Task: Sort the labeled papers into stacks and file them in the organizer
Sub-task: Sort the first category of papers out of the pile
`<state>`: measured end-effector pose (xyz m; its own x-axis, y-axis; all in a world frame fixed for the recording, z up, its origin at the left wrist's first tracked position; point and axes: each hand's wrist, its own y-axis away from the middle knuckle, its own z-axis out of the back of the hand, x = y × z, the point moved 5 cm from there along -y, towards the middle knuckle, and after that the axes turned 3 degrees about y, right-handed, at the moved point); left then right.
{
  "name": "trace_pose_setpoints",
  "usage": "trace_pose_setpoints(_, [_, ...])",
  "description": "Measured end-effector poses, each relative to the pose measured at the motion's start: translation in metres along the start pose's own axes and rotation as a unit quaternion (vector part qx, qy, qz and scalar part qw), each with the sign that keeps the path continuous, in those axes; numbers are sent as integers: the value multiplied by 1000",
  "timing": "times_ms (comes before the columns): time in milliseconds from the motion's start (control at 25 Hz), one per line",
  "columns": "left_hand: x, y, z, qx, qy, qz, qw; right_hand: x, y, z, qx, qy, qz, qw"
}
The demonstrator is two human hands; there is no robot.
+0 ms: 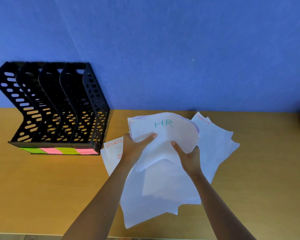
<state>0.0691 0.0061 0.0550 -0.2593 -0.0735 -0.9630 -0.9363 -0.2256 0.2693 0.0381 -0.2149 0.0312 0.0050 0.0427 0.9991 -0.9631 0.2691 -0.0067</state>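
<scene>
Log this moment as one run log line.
both hands: left hand, right hand | hold: HR stack | organizer: slots look unfilled | sorting ongoing

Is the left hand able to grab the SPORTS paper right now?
Probably not yet: the left hand is busy gripping the HR stack. The SPORTS paper lies uncovered just beside it, so once freed, likely yes.

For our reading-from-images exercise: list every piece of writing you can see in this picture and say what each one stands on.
"HR", green, on the top sheet of the bundle held in both hands.
"SPORTS", red, on a sheet lying left of the bundle.
"INANCE", red, first letter hidden, on a sheet to the right.
"S" and part of a letter, red, on a lower left sheet; the rest is hidden.
Sticky notes on the organizer: writing too blurred to read.
</scene>
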Motion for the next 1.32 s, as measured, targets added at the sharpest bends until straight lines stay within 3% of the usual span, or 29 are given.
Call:
trace_pose_setpoints(280, [-1,4,-5,21,35,-28,999,-8,-4,10,6,12,-26,1000])
trace_pose_setpoints(480, [14,5,-5,-3,62,-23,998,-2,2,2,17,-20,5,1000])
trace_pose_setpoints(640, [14,6,-12,3,22,-50,998,-8,8,1,-1,-1,-20,1000])
trace_pose_setpoints(880, [-6,17,-30,-24,-18,-151,988,29,14,-14,-26,6,110,994])
trace_pose_setpoints(1120, [36,11,-22,-12,9,-22,1000,-19,19,-4,-35,48,-24,998])
trace_pose_setpoints(1320, [38,11,-13,2,5,-33,999,-10,20,2,-42,9,12,999])
